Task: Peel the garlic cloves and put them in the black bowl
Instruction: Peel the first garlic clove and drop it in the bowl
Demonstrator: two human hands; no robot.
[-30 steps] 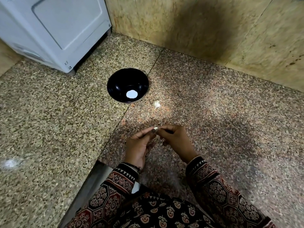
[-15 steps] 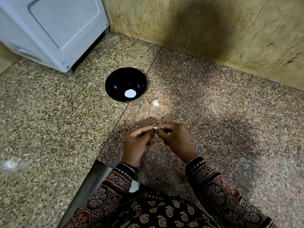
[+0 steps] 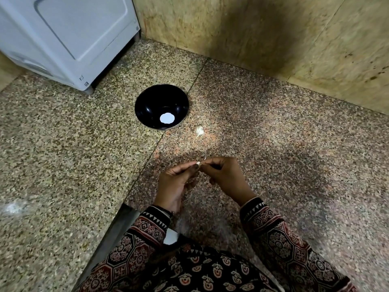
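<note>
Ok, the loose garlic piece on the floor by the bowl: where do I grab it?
Probably pinch the garlic piece across its narrow sides, coming straight down. It lies flat on the floor, clear of the bowl, so nothing blocks a top approach.

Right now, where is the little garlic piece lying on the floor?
In the head view, the loose garlic piece lies on the speckled floor, just right of the black bowl, beyond both hands.

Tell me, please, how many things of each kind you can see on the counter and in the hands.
Black bowl: 1
Garlic pieces: 2, one clove held between left hand and right hand, one piece lying beside the bowl
Total: 3
</note>
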